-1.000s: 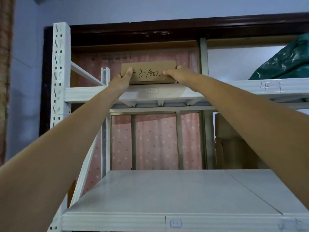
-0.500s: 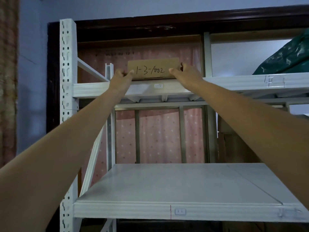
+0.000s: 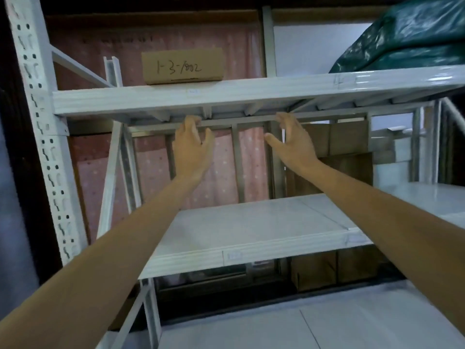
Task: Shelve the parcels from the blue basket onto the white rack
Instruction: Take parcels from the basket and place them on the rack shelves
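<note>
On the upper shelf point(image 3: 251, 93) of the white rack point(image 3: 37, 122) stood the parcel point(image 3: 182, 66), a flat brown carton with "1-3-1002" or something similar written by hand on its face. It rested near the front edge, toward the left post, and nothing touched it. Both hands hung below that shelf, in front of the open space over the middle shelf point(image 3: 251, 227). The left hand point(image 3: 192, 147) had its grip loosely spread, fingers curled a little, and it held nothing. The right hand point(image 3: 292, 144) was the same: thumb apart from the fingers, palm turned inward, empty.

The blue basket was not in view, so I cannot say how many parcels remained; I judged that this carton was shelved and the next one must be fetched.

The risks looked small but real. The carton sat close to the shelf lip, so a knock against the rack or a bump from the next parcel might tip it forward and off. At the right, a dark green bag point(image 3: 407, 36) bulged over the same shelf, and if it slid it might crowd the free space. The hands were also near the underside ribs of the upper shelf, where a careless move upward might strike the knuckles.
</note>
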Available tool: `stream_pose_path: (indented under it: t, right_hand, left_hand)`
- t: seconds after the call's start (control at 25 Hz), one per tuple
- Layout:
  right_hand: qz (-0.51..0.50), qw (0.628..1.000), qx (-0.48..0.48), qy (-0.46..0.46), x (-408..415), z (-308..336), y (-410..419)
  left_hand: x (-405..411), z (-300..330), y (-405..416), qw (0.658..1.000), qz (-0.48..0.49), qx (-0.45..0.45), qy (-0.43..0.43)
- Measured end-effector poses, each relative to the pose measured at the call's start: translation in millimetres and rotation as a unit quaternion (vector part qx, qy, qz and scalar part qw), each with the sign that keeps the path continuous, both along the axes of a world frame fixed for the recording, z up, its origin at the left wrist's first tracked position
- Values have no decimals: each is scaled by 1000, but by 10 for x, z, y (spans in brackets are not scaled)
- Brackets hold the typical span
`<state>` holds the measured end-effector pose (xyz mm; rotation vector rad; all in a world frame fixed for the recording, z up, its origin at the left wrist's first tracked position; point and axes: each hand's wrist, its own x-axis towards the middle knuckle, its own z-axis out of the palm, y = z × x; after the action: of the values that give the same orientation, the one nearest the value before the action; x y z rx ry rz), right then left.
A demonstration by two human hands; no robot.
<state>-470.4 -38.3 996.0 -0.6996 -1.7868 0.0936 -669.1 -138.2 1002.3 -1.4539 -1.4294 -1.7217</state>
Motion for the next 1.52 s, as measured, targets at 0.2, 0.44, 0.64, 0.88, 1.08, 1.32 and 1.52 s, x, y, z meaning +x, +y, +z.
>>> stream_pose_path:
  t: [0.2,0.44,0.64,0.88,1.08,1.32,1.52]
  right_hand:
    - [-81,988,-97,-85,1402,-611,104]
    - [-126,962,-218,-108,3492,-1579,194]
    - [-148,935,-293,-134,4894,-2270,163]
    - [-187,911,-335,-151,5958,-2812,390]
    - [-181,885,-373,-212,6492,-3244,840]
    - [-176,847,-398,-304,7139,-3738,1510]
    - [-136,827,-425,-341,7450,-4215,1956]
  left_hand:
    - [1205,-493,306,976,-61,-209,2]
    - [3259,-1458,737,937,-133,-322,3]
    - [4555,-2198,991,900,-172,-400,17]
    - [5538,-2762,1357,870,-186,-456,23]
    - [6085,-3275,1959,851,-192,-488,7]
    - [6755,-3954,2754,812,-194,-550,5]
    - [7170,-4509,3006,788,-180,-589,-13]
